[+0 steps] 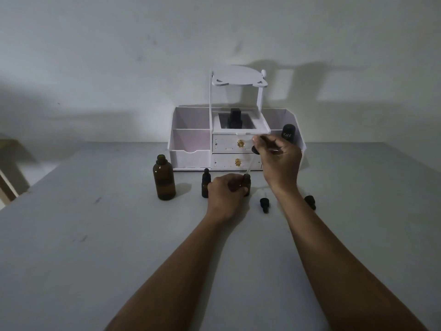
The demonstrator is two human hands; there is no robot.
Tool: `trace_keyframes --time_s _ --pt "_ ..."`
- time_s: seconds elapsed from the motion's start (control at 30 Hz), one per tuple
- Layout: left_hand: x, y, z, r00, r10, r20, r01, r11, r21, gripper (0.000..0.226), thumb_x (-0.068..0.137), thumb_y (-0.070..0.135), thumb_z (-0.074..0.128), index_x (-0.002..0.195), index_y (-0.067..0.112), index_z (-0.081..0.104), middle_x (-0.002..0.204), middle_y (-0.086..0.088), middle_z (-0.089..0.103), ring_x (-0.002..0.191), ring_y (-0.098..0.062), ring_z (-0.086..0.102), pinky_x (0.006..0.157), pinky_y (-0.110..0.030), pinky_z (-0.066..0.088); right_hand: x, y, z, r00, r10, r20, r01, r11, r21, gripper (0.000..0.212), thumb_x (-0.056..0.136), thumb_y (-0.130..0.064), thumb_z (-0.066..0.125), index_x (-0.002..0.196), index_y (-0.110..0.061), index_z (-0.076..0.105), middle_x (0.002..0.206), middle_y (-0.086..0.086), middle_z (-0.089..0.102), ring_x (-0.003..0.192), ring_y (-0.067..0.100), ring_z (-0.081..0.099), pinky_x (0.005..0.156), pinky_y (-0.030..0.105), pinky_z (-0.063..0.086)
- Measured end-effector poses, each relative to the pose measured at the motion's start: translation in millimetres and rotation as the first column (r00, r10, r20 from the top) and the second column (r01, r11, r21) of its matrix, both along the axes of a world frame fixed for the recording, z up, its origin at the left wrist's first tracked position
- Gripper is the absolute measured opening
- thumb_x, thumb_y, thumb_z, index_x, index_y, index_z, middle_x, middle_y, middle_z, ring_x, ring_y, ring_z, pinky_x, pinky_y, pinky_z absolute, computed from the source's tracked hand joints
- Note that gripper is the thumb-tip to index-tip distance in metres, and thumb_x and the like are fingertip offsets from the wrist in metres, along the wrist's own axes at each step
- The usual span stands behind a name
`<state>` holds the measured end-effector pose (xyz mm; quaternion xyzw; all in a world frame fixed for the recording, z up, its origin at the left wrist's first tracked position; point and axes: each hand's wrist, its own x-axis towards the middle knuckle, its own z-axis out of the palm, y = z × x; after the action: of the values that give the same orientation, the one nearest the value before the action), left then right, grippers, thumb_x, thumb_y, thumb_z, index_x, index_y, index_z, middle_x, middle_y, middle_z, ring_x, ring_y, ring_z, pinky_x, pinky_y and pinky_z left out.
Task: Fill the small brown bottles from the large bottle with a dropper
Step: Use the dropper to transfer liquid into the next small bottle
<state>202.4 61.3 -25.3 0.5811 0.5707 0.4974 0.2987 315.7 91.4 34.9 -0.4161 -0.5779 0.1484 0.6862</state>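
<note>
A large brown bottle (164, 179) stands uncapped on the grey table (95, 235), left of centre. A small brown bottle with a black dropper cap (205, 183) stands to its right. My left hand (226, 199) grips another small brown bottle (247, 181), mostly hidden by the fingers. Above it, my right hand (280, 161) pinches a dropper (253, 158) by its black bulb. The glass tube slants down with its tip at the mouth of the held bottle.
A white desk organiser (191, 154) with two drawers stands against the wall behind the bottles, holding a black bottle (235, 119) and a dark "Kahf" container (288, 133). Two loose black dropper caps (265, 204) (310, 201) lie on the table beside my right wrist.
</note>
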Motion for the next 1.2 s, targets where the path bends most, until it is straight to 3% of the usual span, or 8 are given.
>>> trace_keyframes --time_s 0.1,0.33,0.53,0.7,0.93,1.0,1.1,1.2 --pt "0 0 -1 1.0 -0.01 -0.012 0.01 1.0 -0.004 0.039 0.088 0.003 0.07 0.126 0.009 0.067 0.119 -0.003 0.072 0.099 -0.005 0.064 0.093 -0.013 0.045 0 0 -1 1.0 0.008 -0.003 -0.008 1.0 0.007 0.006 0.087 -0.029 0.074 0.091 -0.025 0.073 0.078 -0.016 0.071 0.076 0.004 0.07 0.071 0.016 0.055" --pt "-3 -5 -2 0.999 -0.038 -0.016 0.037 0.998 -0.04 0.057 0.085 0.01 0.076 0.138 0.014 0.056 0.129 -0.004 0.065 0.106 -0.008 0.06 0.094 -0.02 0.048 4 -5 3 0.998 -0.061 0.01 0.06 0.995 0.074 0.016 0.089 -0.024 0.072 0.098 -0.011 0.073 0.082 -0.017 0.067 0.078 -0.009 0.065 0.07 0.004 0.049" --pt "-18 -36 -2 0.989 -0.149 -0.008 0.147 0.984 -0.101 0.044 0.089 0.02 0.072 0.131 0.02 0.059 0.129 0.0 0.064 0.113 -0.009 0.06 0.1 -0.026 0.05 7 -9 3 0.994 -0.112 0.0 0.112 0.99 0.082 0.023 0.09 -0.035 0.068 0.1 -0.015 0.071 0.09 -0.003 0.071 0.079 0.001 0.065 0.072 0.006 0.051" --pt "-53 -61 -2 0.986 -0.163 -0.027 0.16 0.983 -0.09 0.033 0.089 0.023 0.071 0.122 0.021 0.066 0.115 0.006 0.069 0.099 -0.002 0.065 0.094 -0.02 0.053 -12 -24 6 1.0 -0.025 0.006 0.024 0.993 0.116 0.013 0.09 -0.032 0.068 0.099 -0.022 0.068 0.085 -0.011 0.068 0.079 0.001 0.065 0.073 0.012 0.053" --pt "-123 -80 0 0.994 0.023 0.103 -0.016 0.997 -0.07 0.026 0.088 0.017 0.074 0.113 0.012 0.072 0.084 -0.004 0.075 0.07 -0.014 0.072 0.07 -0.023 0.058 -64 -38 17 0.987 0.156 0.024 -0.158 0.98 0.12 0.01 0.09 -0.026 0.071 0.1 -0.023 0.069 0.088 -0.018 0.069 0.081 -0.002 0.069 0.073 0.02 0.057" --pt "-140 -78 1 0.98 0.144 0.139 -0.139 0.989 -0.044 0.025 0.086 0.017 0.075 0.111 0.013 0.073 0.084 -0.004 0.074 0.066 -0.007 0.069 0.066 -0.017 0.054 -80 -39 26 0.98 0.201 -0.003 -0.199 0.971 0.133 0.011 0.09 -0.02 0.07 0.101 -0.018 0.069 0.087 -0.017 0.068 0.08 -0.006 0.068 0.073 0.015 0.056" --pt "-162 -70 1 0.947 0.304 0.105 -0.309 0.95 0.032 0.029 0.082 0.024 0.079 0.11 0.023 0.07 0.087 0.004 0.073 0.073 0.003 0.067 0.068 -0.009 0.05 -100 -38 39 0.961 0.26 -0.097 -0.244 0.958 0.154 0.011 0.089 -0.013 0.07 0.1 -0.012 0.069 0.086 -0.017 0.067 0.079 -0.01 0.067 0.071 0.008 0.052" --pt "-174 -59 -2 0.923 0.347 0.166 -0.357 0.933 0.039 0.045 0.076 0.031 0.084 0.117 0.028 0.066 0.098 0.008 0.07 0.087 -0.003 0.067 0.075 -0.018 0.054 -117 -32 48 0.949 0.279 -0.147 -0.255 0.953 0.161 0.011 0.089 -0.012 0.07 0.1 -0.008 0.07 0.085 -0.014 0.068 0.079 -0.01 0.067 0.072 0.008 0.051"
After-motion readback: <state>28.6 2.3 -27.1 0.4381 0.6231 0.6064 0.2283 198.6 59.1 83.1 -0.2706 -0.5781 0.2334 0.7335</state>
